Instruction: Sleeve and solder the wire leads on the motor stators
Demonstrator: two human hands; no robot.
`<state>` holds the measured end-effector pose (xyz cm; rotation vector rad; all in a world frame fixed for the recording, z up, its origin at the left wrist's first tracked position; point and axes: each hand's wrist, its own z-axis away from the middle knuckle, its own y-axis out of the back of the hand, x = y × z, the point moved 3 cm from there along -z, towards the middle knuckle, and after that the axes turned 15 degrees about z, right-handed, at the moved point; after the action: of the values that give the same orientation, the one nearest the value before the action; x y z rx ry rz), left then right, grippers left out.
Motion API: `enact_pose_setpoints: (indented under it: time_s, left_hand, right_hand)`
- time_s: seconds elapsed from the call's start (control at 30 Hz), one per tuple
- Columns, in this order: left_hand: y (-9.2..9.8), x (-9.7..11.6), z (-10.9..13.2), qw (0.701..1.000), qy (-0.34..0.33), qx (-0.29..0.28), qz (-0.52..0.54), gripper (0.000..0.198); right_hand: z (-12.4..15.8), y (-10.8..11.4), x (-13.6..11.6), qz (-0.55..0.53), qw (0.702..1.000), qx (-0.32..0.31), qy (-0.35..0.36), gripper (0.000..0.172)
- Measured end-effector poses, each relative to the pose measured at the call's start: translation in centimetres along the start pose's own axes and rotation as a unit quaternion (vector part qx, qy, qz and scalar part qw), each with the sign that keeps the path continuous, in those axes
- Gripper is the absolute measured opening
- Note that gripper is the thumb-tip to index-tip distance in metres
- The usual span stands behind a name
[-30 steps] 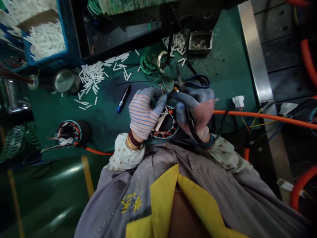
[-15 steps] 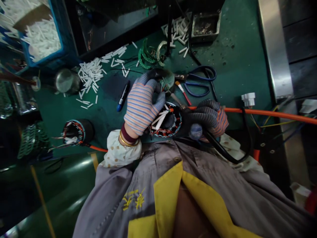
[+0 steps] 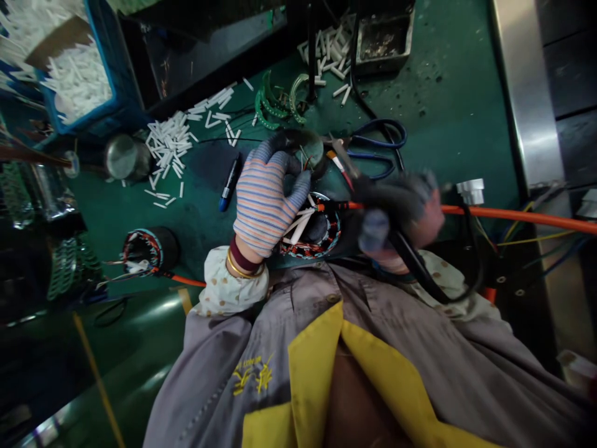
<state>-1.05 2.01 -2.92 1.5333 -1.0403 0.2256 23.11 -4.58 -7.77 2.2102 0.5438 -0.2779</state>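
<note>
My left hand (image 3: 268,199), in a striped glove, is closed in a pinch on thin wires (image 3: 305,163) above a wound motor stator (image 3: 333,233). Several white sleeves (image 3: 301,229) lean across the stator's opening, and an orange cable runs off it to the right. My right hand (image 3: 415,208), gloved and smeared by motion, is closed around what looks like a soldering iron (image 3: 347,160) with a thick black cord. The iron's tip points up and left, apart from the wires. A round translucent piece (image 3: 313,152) lies just beyond my left fingertips.
Blue-handled scissors (image 3: 380,140) and a red brush (image 3: 342,171) lie beyond the stator. A marker (image 3: 230,183) and loose white sleeves (image 3: 170,143) lie left. A second stator (image 3: 161,249) stands at the near left. A metal tray (image 3: 385,40) and blue bin (image 3: 105,102) stand farther back.
My right hand has moved the soldering iron up and to the right, away from the wires over the stator. My left hand keeps its pinch in nearly the same place.
</note>
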Motion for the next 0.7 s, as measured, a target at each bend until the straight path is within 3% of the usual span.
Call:
enact_pose_setpoints:
  time_s: [0.07, 0.1, 0.17, 0.23, 0.4, 0.6, 0.7]
  left_hand:
    - [-0.1, 0.2, 0.1, 1.000, 0.008, 0.003, -0.003, 0.025]
    - [-0.1, 0.3, 0.1, 1.000, 0.021, -0.001, -0.001, 0.024]
    - [-0.2, 0.4, 0.1, 0.999, 0.046, -0.007, 0.008, 0.021]
    - [-0.1, 0.4, 0.0, 0.998, 0.055, -0.005, 0.013, 0.020]
    - [0.0, 0.3, -0.1, 0.998, 0.054, -0.004, 0.023, 0.025]
    - [0.0, 0.6, -0.2, 0.999, 0.031, -0.006, 0.039, 0.028]
    - [-0.1, 0.8, -0.1, 0.998, 0.017, 0.023, 0.047, 0.030]
  right_hand:
    - [-2.5, 0.0, -1.2, 0.041, 0.998, -0.019, 0.036, 0.052]
    - [-3.5, -0.2, -1.6, 0.063, 0.995, -0.064, 0.047, 0.044]
    - [-4.8, -0.8, -2.1, 0.094, 0.979, -0.174, 0.051, 0.044]
    - [-5.2, -1.1, -2.0, 0.115, 0.970, -0.210, 0.048, 0.043]
    - [-4.1, -1.1, -1.3, 0.096, 0.982, -0.154, 0.058, 0.044]
    - [-3.4, -2.1, -0.9, 0.053, 0.988, -0.144, 0.029, 0.041]
    - [-2.7, -2.3, -0.7, 0.045, 0.984, -0.169, 0.024, 0.044]
